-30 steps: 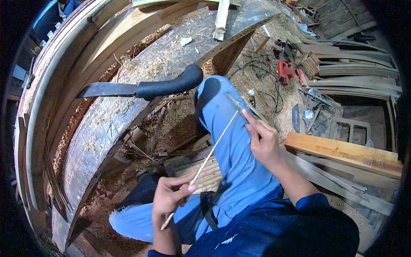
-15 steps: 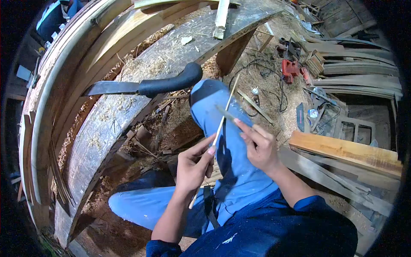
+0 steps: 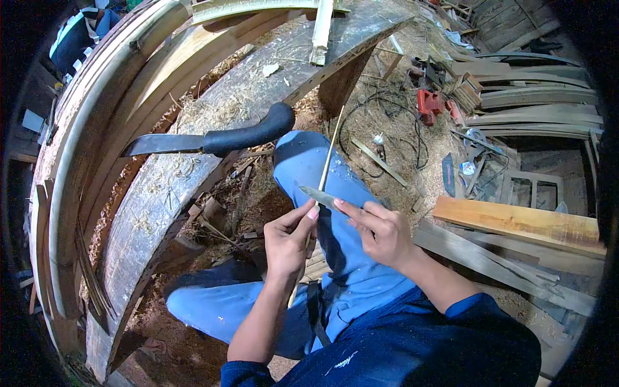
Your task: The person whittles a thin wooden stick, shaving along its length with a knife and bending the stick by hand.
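A thin pale wooden strip (image 3: 331, 151) runs upward from my left hand (image 3: 288, 243), whose thumb and fingers pinch it above my lap. My right hand (image 3: 380, 236) is closed around a small knife (image 3: 317, 195); its handle is hidden in the palm. The blade points left and lies across the strip, just beside my left fingertips. The strip's lower end shows behind my left wrist. On the curved board to the left rests a large knife with a black handle (image 3: 248, 135), its blade over the board's far edge.
Wood shavings cover the curved board (image 3: 138, 242). Long bent planks (image 3: 97, 135) stand beyond it. On the right are a red power tool (image 3: 428, 106) with a cable, a yellowish beam (image 3: 516, 221) and stacked curved boards (image 3: 538, 99). A person's blue clothing (image 3: 106, 22) shows at top left.
My left hand has moved up and right, now gripping the strip close to the small knife. The blade has come down and left onto the strip.
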A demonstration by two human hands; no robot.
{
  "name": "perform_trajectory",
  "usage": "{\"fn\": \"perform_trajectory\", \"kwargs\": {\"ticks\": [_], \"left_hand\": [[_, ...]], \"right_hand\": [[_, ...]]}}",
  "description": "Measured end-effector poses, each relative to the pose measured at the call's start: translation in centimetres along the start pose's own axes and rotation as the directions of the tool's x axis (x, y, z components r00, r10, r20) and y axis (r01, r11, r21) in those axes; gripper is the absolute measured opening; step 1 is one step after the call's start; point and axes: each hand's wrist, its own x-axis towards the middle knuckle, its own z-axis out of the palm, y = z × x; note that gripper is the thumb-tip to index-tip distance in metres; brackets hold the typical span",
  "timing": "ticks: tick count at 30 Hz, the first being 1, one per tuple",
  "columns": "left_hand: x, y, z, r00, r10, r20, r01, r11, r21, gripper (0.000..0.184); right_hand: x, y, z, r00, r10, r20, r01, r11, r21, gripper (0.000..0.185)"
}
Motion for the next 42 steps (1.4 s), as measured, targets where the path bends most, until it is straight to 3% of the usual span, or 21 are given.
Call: {"fn": "perform_trajectory", "kwargs": {"ticks": [9, 12, 15, 24, 27, 29, 33, 37, 39, 42], "left_hand": [[-2.4, -0.7, -1.6, 0.998, -0.055, 0.001, 0.055, 0.994, -0.092, 0.027], [-2.5, -0.5, -1.2, 0.999, -0.044, -0.014, 0.042, 0.994, -0.103, 0.027], [-1.7, -0.3, -1.3, 1.000, -0.020, -0.007, 0.019, 0.997, -0.071, 0.029], [-1.5, 0.1, -1.6, 1.000, -0.004, -0.007, 0.003, 0.998, -0.070, 0.027], [-2.5, -0.4, -2.7, 1.000, -0.026, 0.001, 0.026, 0.996, -0.086, 0.028], [-3.1, -0.2, -3.1, 0.997, -0.073, 0.020, 0.074, 0.992, -0.101, 0.028], [-3.3, -1.0, -3.1, 1.000, 0.016, 0.014, -0.014, 0.992, -0.122, 0.028], [-4.9, -0.2, -4.9, 0.999, -0.044, 0.017, 0.045, 0.997, -0.057, 0.028], [-5.2, 0.0, -5.8, 0.998, -0.056, 0.038, 0.057, 0.998, -0.026, 0.028], [-5.4, 1.0, -6.7, 0.994, -0.088, 0.061, 0.085, 0.995, 0.051, 0.029]], "right_hand": [[1.1, 0.8, 0.0, 0.997, 0.012, -0.074, -0.007, 0.998, 0.060, 0.053], [1.0, 0.2, -0.2, 0.998, 0.028, -0.057, -0.021, 0.994, 0.109, 0.052], [0.6, -1.0, -0.4, 0.999, -0.011, 0.049, 0.011, 1.000, 0.003, 0.051], [1.0, -0.7, 0.4, 1.000, -0.010, -0.010, 0.010, 1.000, 0.030, 0.052], [1.5, 0.6, 0.8, 0.997, 0.022, -0.069, -0.013, 0.992, 0.123, 0.054], [1.5, 1.0, 0.7, 0.998, 0.017, -0.067, -0.014, 0.999, 0.048, 0.053], [1.6, 0.3, 0.4, 0.998, 0.053, -0.038, -0.053, 0.999, -0.001, 0.050], [1.6, 0.7, 0.4, 0.995, 0.095, -0.030, -0.096, 0.995, -0.030, 0.048], [1.7, 1.5, 0.7, 0.986, 0.021, -0.164, -0.009, 0.997, 0.074, 0.047], [1.1, 2.2, 0.3, 0.987, 0.058, -0.152, -0.060, 0.998, -0.009, 0.048]]}}
